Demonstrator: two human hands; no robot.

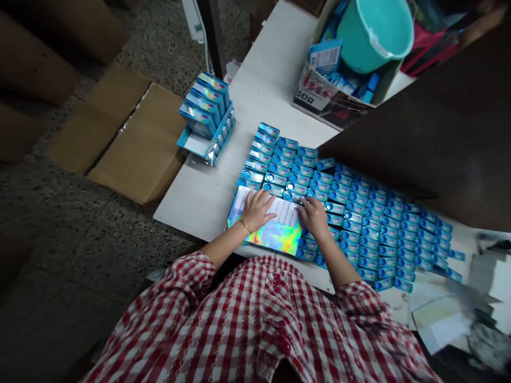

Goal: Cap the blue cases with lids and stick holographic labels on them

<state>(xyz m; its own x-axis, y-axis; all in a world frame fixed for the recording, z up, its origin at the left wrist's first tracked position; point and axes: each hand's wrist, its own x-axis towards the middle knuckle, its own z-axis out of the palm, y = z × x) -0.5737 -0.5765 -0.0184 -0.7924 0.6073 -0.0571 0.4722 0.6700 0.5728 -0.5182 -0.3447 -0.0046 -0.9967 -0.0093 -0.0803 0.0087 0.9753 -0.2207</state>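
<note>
A sheet [275, 236] with pale strips on its upper part and a shiny rainbow lower part lies over rows of small blue boxes [296, 188]. My left hand [257, 209] rests on the sheet, fingers spread and mostly flat. At the sheet's right edge is my right hand [314, 215], its fingers bent and drawn together beside the neighbouring boxes. Whatever those fingertips may grip is too small and too covered to name. Each box has a round mark and a shiny label area on top.
At the table's left corner, a blue display tray [215, 151] holds several upright packs [203, 101]. Behind stands a printed carton [319, 103] with a turquoise bucket [371, 37] in it. A dark panel [431, 122] borders the boxes. Cardboard [136, 138] lies left; papers [443, 319] lie right.
</note>
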